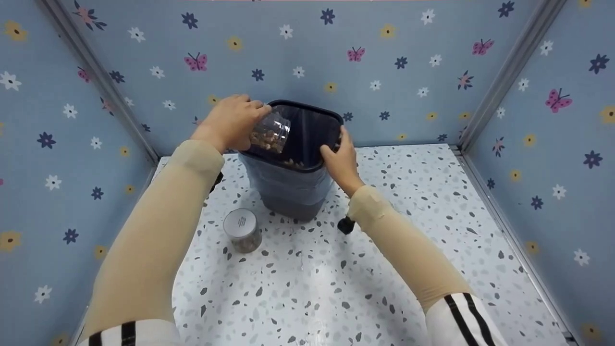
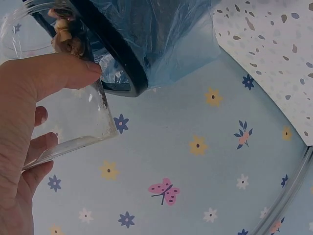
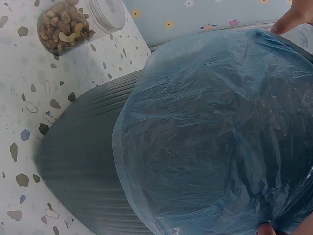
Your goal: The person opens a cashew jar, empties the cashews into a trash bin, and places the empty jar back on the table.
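My left hand (image 1: 233, 122) grips a clear jar (image 1: 271, 132) tipped on its side, its mouth over the inside of a dark grey trash bin (image 1: 290, 207). Nut pieces (image 2: 66, 36) lie near the jar's mouth in the left wrist view. More bits (image 1: 294, 163) show just inside the bin's near edge. A thin blue bag (image 3: 195, 137) lines the bin and hangs over its outside. On the bin's right side, my right hand (image 1: 343, 161) holds the black rim (image 1: 307, 105), thumb inward and fingers outside. The bin leans slightly.
A second jar (image 1: 246, 242), full of nuts such as cashews, stands with its silvery-white lid (image 1: 240, 222) on, left of the bin's base. Speckled white tabletop (image 1: 307, 288) lies beneath. Blue flowered panels (image 1: 298, 48) wall in the back and both sides.
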### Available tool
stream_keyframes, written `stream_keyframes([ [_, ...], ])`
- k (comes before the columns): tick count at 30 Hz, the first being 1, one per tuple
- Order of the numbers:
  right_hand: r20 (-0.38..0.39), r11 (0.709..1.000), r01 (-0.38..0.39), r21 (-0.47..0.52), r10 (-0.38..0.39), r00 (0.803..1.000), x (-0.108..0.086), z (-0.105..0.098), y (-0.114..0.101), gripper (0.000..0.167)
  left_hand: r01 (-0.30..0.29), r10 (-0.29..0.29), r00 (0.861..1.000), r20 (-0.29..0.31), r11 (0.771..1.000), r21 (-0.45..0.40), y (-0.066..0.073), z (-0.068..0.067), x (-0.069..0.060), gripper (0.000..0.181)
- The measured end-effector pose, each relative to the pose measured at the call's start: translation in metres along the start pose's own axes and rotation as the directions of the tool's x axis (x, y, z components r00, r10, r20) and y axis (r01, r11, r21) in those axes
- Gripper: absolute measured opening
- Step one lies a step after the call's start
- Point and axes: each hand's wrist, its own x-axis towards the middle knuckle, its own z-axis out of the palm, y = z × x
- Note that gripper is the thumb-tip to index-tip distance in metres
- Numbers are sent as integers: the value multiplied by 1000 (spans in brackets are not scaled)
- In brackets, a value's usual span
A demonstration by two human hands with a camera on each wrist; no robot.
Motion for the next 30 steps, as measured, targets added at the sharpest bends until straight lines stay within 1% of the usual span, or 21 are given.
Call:
stream_keyframes([
  [5,-1,1000,7,14,-7,1000,0,0,0,86,-12,13,1000,-20,1000,7,1,1,-2,75],
  [10,1,1000,10,16,-10,1000,-1,1,0,85,-10,10,999,-31,1000,-4,0,0,-3,74],
  [17,2,1000,6,12,-6,1000,0,1,0,85,-14,14,999,-30,1000,11,0,0,-3,75],
  [21,4,1000,0,10,0,1000,-1,0,-1,84,-24,25,999,-41,1000,19,-1,-2,-2,71],
  [30,-4,1000,8,10,-8,1000,-1,1,-1,86,-27,28,1000,-15,998,59,-1,-5,-1,68],
])
